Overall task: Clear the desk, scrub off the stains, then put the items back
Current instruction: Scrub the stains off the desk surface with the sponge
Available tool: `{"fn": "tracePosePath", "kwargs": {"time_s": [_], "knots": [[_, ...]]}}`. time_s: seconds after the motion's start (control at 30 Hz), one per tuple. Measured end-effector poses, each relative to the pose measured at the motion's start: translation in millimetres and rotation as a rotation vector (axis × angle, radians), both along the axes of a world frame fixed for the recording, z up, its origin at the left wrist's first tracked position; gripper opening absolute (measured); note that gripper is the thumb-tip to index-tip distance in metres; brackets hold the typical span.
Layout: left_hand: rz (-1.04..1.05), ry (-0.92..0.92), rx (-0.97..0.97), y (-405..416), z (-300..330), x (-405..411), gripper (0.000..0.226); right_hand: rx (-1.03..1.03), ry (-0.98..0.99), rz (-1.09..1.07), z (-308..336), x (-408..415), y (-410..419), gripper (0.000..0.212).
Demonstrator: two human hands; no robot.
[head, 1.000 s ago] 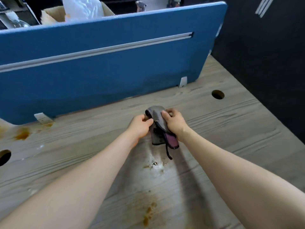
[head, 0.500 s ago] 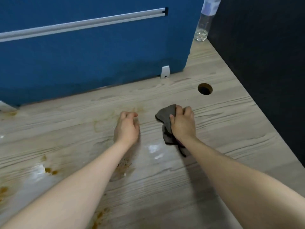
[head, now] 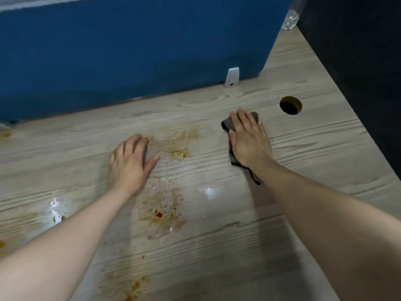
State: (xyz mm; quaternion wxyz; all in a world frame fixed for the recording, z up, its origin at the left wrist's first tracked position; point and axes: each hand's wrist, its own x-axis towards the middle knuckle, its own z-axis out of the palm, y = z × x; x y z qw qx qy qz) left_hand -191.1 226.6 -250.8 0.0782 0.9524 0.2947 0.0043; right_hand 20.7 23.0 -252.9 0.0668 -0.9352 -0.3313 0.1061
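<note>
Right hand (head: pixel 249 142) presses the cloth (head: pixel 226 124) flat, fingers straight; it should sweep left over the stain (head: pixel 173 144) while the left hand (head: pixel 130 161), fingers loosely spread, braces the worktop (head: pixel 314 161).

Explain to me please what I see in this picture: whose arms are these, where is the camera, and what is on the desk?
No machine here: a person cleans a desk with bare hands. The camera sits on the person's head and looks down, so both arms reach in from below. The right hand lies flat on a dark cloth and presses it to the desk. The left hand rests flat on the wood and holds nothing. Brown stains lie between the hands, more nearer the person. Behind stands a blue divider. Beside the cloth is a round hole. A clear bottle stands at the far corner.
</note>
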Motion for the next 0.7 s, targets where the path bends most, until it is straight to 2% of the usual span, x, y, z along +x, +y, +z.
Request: {"fn": "tracePosePath", "kwargs": {"time_s": [0.07,0.3,0.53,0.7], "knots": [[-0.024,-0.012,-0.003,5,-8,-4,0.063,-0.001,-0.006,-0.022,0,8,3,0.053],[0.005,-0.085,-0.006,9,-19,-5,0.054,0.005,-0.072,-0.089,-3,-4,25,0.056],[0.005,-0.096,0.006,9,-19,-6,0.05,0.069,-0.026,0.2,-6,-59,132,0.056],[0.007,-0.094,-0.019,9,-17,-6,0.054,0.08,0.027,0.299,1,-57,128,0.055]]}}
